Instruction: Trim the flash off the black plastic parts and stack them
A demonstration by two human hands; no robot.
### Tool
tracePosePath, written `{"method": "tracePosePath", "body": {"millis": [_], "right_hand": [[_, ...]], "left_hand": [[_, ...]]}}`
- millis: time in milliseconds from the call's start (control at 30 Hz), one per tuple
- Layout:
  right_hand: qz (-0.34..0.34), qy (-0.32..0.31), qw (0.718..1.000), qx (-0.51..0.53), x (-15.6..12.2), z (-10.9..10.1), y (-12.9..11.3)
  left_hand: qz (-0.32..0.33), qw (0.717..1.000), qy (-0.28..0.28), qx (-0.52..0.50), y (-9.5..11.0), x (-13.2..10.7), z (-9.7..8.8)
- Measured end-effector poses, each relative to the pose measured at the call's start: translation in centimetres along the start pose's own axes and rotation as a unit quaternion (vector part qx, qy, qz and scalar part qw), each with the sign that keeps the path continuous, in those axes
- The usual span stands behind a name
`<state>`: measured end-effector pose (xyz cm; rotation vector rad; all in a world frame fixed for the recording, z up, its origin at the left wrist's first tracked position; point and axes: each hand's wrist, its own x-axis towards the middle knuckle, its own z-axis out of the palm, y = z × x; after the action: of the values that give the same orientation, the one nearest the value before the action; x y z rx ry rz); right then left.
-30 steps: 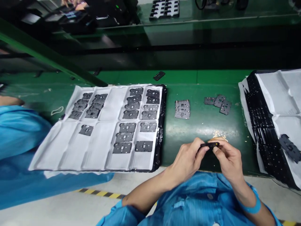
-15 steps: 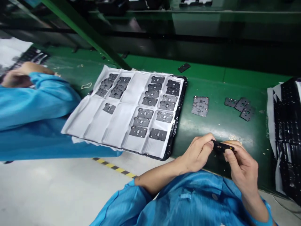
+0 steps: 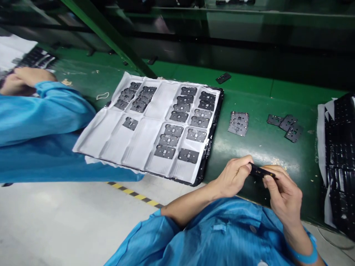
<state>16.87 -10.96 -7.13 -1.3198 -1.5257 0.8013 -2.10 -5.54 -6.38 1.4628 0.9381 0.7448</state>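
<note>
At the lower right of the frame, the left hand (image 3: 235, 178) and right hand (image 3: 285, 191) pinch opposite ends of a small black part (image 3: 258, 171), seemingly to steady it above the green table (image 3: 259, 96), while left of centre a white-lined tray (image 3: 161, 96) holds dark plates (image 3: 173, 130), some overlapping, perhaps to save room.

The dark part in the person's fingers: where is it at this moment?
In the head view, the dark part is right of centre, between the left hand and right hand, lower in frame than three overlapping plates.
</note>
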Motion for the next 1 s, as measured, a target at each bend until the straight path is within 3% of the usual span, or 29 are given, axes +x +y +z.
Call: {"method": "tracePosePath", "body": {"millis": [200,400,500,667,1000], "right_hand": [[0.036,0.014,0.999,0.019,-0.3,0.0,0.2],[0.109,0.055,0.99,0.066,-0.5,-0.5,0.0],[0.125,0.068,0.986,0.082,-0.6,-0.6,-0.1],[0.124,0.064,0.987,0.073,-0.7,-0.3,-0.3],[0.088,0.052,0.993,0.051,-1.0,-0.2,-0.5]], "left_hand": [[0.007,1.0,-0.01,0.023,0.2,-0.1,0.1],[0.013,0.996,-0.079,0.033,0.7,-0.7,-0.6],[0.016,0.999,-0.04,0.014,0.8,-0.8,-0.7],[-0.007,0.993,0.042,-0.107,0.7,-0.3,0.2],[0.045,0.98,0.084,-0.175,-0.1,0.4,1.6]]}}
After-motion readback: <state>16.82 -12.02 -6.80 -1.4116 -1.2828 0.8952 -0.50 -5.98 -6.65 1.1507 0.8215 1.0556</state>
